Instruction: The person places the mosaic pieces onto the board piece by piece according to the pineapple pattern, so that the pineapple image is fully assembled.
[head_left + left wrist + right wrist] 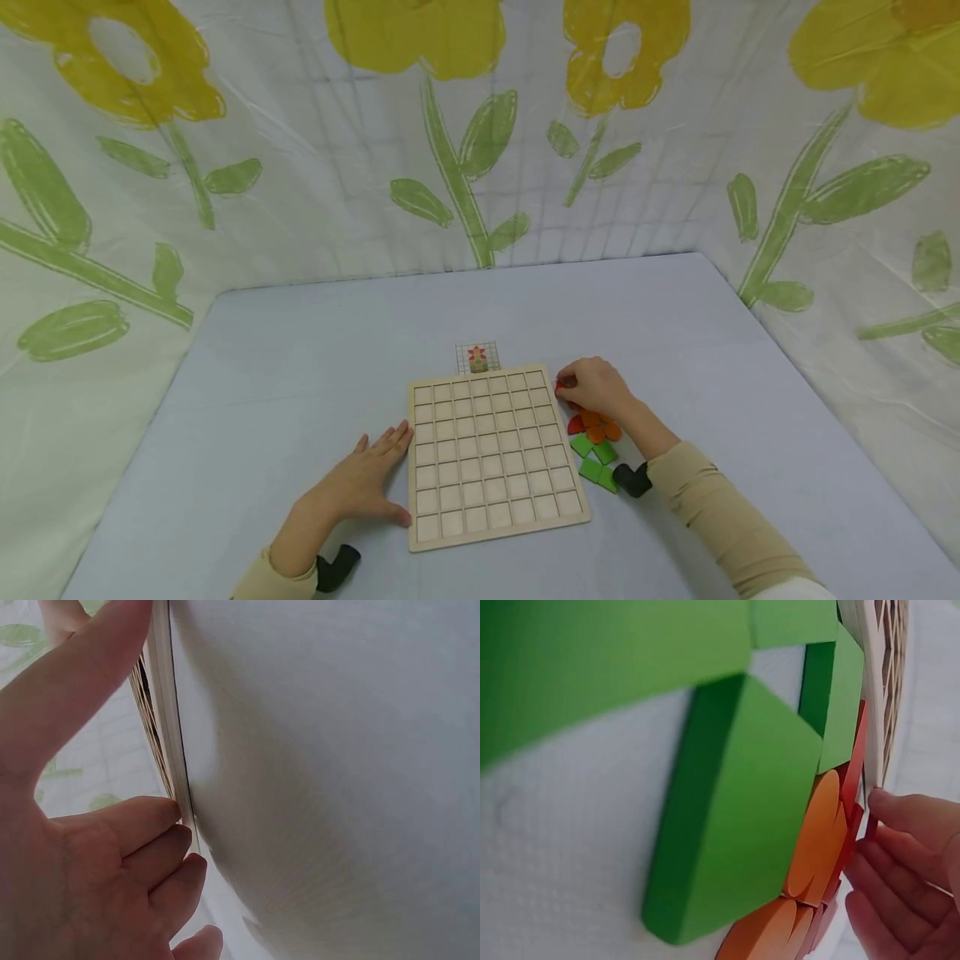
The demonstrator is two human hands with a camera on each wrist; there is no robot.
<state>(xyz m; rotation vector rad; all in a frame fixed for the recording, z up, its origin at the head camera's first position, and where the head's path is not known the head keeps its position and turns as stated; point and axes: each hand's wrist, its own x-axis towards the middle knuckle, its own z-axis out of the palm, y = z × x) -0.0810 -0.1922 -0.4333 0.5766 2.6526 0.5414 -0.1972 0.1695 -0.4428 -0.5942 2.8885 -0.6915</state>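
A wooden grid board (491,458) with square recesses lies on the table. Along its left edge rests my left hand (356,485), fingers and thumb spread against the side; the left wrist view shows the fingertips right at the board's rim (166,727). Beyond the upper right edge, my right hand (600,388) pinches a small red piece (558,387) between thumb and fingers. Beneath and near that hand lie orange pieces (595,425), another red piece (575,425) and several green pieces (591,469). The right wrist view shows a green block (739,817) up close.
A small gridded card (477,358) with a red, orange and green figure lies at the board's far edge. Black wrist mounts (632,480) sit on both forearms. A white sheet (300,200) printed with flowers hangs behind and beside the pale table (300,350).
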